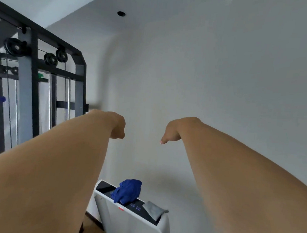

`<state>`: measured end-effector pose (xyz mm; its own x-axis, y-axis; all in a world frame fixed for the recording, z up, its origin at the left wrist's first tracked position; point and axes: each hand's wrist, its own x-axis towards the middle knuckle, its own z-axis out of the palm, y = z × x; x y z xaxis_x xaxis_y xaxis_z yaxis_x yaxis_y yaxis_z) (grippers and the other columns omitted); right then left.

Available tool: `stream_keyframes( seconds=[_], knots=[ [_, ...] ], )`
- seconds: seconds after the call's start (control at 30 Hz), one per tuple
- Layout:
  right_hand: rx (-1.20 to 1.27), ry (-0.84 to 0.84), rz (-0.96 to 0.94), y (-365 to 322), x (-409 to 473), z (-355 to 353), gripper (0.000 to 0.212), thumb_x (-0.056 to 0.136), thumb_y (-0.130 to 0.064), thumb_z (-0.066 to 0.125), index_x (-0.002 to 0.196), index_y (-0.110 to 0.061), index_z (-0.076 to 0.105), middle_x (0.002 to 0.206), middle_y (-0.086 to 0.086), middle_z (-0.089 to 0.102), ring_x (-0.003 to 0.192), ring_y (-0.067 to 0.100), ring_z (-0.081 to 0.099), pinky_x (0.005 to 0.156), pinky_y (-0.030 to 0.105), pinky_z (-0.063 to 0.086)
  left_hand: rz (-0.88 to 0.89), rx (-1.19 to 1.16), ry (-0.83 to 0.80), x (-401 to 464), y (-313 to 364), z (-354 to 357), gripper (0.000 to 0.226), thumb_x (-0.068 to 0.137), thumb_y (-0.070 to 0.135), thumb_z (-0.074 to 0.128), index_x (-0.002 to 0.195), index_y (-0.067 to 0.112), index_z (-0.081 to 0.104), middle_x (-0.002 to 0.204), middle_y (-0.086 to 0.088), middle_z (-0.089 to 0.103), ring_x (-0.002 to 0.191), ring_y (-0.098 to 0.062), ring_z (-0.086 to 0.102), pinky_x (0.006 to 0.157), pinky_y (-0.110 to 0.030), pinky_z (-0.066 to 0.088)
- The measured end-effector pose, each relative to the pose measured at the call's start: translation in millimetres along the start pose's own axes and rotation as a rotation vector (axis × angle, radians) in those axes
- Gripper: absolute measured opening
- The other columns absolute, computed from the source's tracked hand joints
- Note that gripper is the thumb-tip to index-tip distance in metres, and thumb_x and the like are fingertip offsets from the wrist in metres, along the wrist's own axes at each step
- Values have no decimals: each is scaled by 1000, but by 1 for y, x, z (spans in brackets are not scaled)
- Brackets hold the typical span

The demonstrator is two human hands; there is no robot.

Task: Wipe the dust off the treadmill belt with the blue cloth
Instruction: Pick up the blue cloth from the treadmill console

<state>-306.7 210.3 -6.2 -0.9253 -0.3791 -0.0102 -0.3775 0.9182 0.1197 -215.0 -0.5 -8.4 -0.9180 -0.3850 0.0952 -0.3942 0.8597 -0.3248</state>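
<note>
Against the pale wall ahead of you, both of your bare forearms reach out, wrists bent so the hands droop downward. Your left hand (118,128) hangs with its fingers curled under and touches nothing. Your right hand (169,133) also hangs free, thumb tip pointing down; its other fingers are hidden behind the wrist, so you cannot tell from this view whether they are straight or curled. The two hands are apart from each other, level with one another, with bare wall between them.

Well below the hands, near the bottom edge, stands the treadmill (126,221), its white upright part topped by a dark console panel (135,207) with small lit digits. The blue cloth (127,190) lies bunched on the left part of that panel, spilling a little over its front edge. A grey cloth (154,210) lies folded on the right end of the same panel, apart from the blue one. The belt itself does not show.

On your left stands a black and grey cable machine (33,85) with pulleys near its top bar. A small dark round opening (121,13) sits high on the wall, and a strip of wooden floor (91,228) shows beside the treadmill base.
</note>
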Motion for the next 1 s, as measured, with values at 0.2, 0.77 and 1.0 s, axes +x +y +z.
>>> stream_keyframes(
  seconds=[0.2,0.77,1.0],
  knots=[
    [1,-48,-55,9,61,23,60,88,-64,61,135,-27,59,138,-2,61,114,28,64,83,38,46,-45,45,-63,49,16,9,54,97,48,53,147,26,49,147,1,52,132,-27,51,110,-44,42],
    [-30,-28,-133,-74,230,75,88,70,-80,56,144,-33,50,149,-6,51,134,29,51,108,51,41,19,-67,-113,200,9,137,59,100,49,51,153,26,40,154,1,46,140,-29,44,114,-49,38],
    [-14,-80,-230,-112,286,149,66,95,-62,54,151,-29,42,154,-3,46,138,28,47,98,44,40,-47,-98,-151,232,6,245,71,95,52,50,158,33,25,158,-4,30,146,-33,28,113,-56,36]
  ],
)
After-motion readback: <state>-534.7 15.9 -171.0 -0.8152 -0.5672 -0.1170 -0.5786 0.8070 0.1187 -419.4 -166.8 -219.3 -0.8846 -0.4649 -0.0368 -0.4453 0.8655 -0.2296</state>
